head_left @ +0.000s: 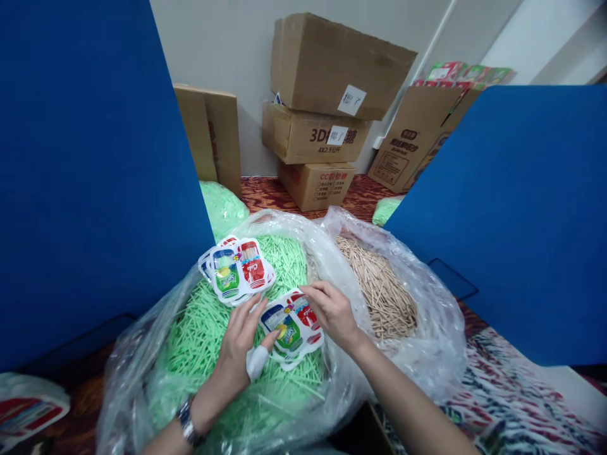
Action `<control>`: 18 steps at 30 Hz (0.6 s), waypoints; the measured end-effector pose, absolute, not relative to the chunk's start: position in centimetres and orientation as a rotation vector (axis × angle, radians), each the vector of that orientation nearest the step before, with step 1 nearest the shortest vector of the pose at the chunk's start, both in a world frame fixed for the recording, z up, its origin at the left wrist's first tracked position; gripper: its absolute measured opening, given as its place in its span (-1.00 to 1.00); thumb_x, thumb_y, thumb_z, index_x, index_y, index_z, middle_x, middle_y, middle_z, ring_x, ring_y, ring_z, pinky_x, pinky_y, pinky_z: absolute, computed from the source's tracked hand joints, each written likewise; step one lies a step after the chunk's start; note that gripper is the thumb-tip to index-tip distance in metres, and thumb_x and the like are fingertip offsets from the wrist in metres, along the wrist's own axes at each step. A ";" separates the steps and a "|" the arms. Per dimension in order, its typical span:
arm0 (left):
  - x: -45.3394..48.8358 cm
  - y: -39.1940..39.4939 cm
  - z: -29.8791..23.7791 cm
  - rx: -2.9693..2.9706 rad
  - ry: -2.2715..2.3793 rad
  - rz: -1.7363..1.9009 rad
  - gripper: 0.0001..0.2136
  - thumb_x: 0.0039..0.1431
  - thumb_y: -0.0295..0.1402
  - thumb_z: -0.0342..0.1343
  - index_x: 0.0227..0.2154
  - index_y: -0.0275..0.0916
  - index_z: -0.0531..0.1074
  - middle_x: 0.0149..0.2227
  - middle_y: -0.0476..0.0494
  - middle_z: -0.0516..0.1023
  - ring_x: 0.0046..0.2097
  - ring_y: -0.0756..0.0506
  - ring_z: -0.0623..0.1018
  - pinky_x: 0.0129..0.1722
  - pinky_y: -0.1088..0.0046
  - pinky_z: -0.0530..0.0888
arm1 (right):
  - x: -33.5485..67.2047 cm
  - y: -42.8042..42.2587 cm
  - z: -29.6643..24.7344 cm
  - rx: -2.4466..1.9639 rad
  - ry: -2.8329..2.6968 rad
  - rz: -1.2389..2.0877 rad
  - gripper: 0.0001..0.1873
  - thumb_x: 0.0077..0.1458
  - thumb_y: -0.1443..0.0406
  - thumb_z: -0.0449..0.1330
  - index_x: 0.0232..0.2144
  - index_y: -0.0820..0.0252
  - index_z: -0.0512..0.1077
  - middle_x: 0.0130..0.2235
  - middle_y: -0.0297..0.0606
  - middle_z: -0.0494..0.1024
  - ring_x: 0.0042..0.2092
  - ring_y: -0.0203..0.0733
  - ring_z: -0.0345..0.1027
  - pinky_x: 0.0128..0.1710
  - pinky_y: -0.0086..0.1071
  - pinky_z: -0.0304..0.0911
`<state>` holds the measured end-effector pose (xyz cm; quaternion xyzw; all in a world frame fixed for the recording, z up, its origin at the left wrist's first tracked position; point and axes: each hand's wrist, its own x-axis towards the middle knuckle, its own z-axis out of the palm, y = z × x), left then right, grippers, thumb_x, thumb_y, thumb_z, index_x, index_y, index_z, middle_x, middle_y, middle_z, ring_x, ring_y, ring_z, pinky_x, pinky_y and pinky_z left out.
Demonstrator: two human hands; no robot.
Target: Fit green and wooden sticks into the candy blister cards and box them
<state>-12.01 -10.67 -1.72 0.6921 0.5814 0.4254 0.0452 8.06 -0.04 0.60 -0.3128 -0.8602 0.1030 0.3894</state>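
My left hand (241, 344), with a white wrap at the thumb's base, grips the left edge of a flat packet (291, 335) printed with a green Sprite and a red Cola shape. The thumb lies over the packet's edge. My right hand (334, 313) has its fingers pinched together at the packet's upper right, over the red part; what lies between them is hidden. A small pile of similar packets (239, 268) rests just beyond my left fingers. Both lie on thin green candy sticks (199, 328) in a large clear plastic bag (137, 354).
A second clear bag (441, 328) holds tan sticks (379, 291) to the right. Blue panels (95, 189) flank both sides. Stacked cardboard boxes (327, 69) stand against the wall. Many packets (521, 398) lie heaped at lower right, and another packet (31, 407) lies at lower left.
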 end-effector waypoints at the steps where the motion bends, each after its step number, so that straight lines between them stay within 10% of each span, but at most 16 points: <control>1: -11.7 -10.8 -1.7 1.981 1.826 1.339 -0.39 0.12 -0.32 0.16 0.22 -0.17 0.10 0.19 -0.33 0.24 0.19 -0.31 0.27 0.11 -0.01 0.30 | 8.2 -0.4 1.1 -0.767 -2.144 0.344 -0.75 0.22 0.36 0.04 -0.11 0.14 0.44 -0.24 -0.19 0.51 -0.21 -0.24 0.41 -0.22 -0.40 0.32; 6: -9.4 -10.7 -2.2 1.256 1.633 1.519 -0.13 0.03 -0.25 0.23 0.30 -0.12 -0.20 0.28 -0.33 0.10 0.22 -0.29 0.27 0.14 0.09 0.30 | 7.9 -2.1 3.0 -0.825 -1.999 0.564 -0.82 0.23 0.36 0.02 -0.19 0.15 0.42 -0.28 -0.26 0.52 -0.24 -0.26 0.41 -0.24 -0.41 0.28; 18: -9.0 -9.9 -2.3 0.931 1.148 1.527 -0.25 -0.18 -0.26 0.36 0.09 -0.20 0.15 0.02 -0.30 0.43 -0.07 -0.21 0.53 -0.09 0.23 0.48 | 6.6 -4.3 4.0 -0.791 -1.775 1.426 -0.69 0.27 0.08 -0.08 -0.33 0.16 0.28 -0.42 -0.38 0.33 -0.39 -0.33 0.23 -0.38 -0.46 0.19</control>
